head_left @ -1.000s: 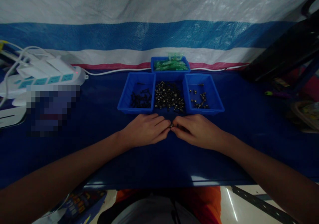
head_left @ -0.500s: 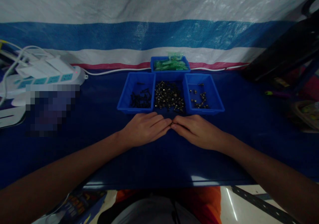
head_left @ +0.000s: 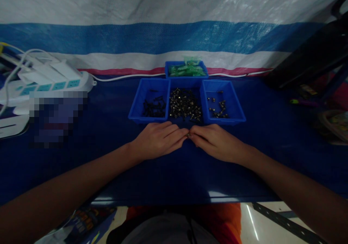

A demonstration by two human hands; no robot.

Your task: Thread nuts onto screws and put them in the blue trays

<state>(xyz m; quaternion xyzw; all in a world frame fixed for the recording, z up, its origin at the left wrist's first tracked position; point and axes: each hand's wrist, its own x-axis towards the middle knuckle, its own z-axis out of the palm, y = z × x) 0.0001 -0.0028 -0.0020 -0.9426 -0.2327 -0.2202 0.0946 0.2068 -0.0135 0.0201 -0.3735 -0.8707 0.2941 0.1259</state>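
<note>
Dim bench covered in dark blue cloth [head_left: 81, 157], a striped tarp [head_left: 174, 26] hung behind it. Four blue trays just beyond the hands: left tray [head_left: 136, 108] with dark screws, middle tray [head_left: 185, 120] heaped with bright-headed screws, right tray [head_left: 233, 104] thinly scattered, back tray [head_left: 187, 80] with green bagged parts. White power strip [head_left: 49, 84] far left, plugs and cords in it.

Left hand [head_left: 159, 141] lies palm down on the cloth, fingers close together and stretched toward centre. Right hand [head_left: 216, 142] mirrors it, fingers curled in slightly. Fingertips of both hands meet just in front of the middle tray and pinch one small metal part [head_left: 188, 135], a bright glint between the thumbs and forefingers. Too small and dark to tell what kind of part it is, or which hand carries more of the grip.

Against half a second ago: hands in nearly the same place, the glint of the part now a little more exposed between the fingertips. Trays and power strip unmoved.
</note>
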